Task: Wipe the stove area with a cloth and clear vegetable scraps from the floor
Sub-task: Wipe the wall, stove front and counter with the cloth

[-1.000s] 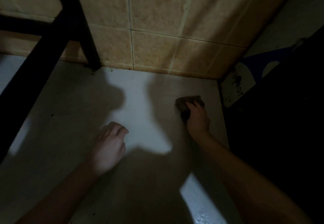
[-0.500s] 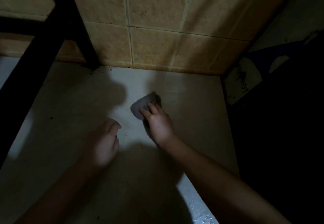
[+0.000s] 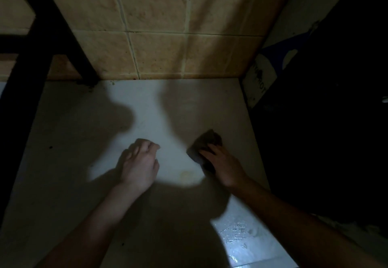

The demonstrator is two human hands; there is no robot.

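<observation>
Your right hand [image 3: 223, 168] presses a dark cloth [image 3: 204, 145] flat against the pale surface [image 3: 63, 162], fingers [image 3: 206, 152] spread over its near edge; the cloth lies toward the right side of that surface. Your left hand [image 3: 139, 163] rests on the surface well apart from the cloth, fingers curled into a loose fist, holding nothing visible. Right of the cloth, a dark panel [image 3: 259, 83] carries white lettering; only "ROT" can be read. A black frame leg [image 3: 69, 34] meets the surface at the far-left corner. Beige wall tiles [image 3: 159, 26] bound the far edge. Open surface lies between your hands and toward the wall. A wet, glossy patch [image 3: 239, 238] shows near your right forearm.
</observation>
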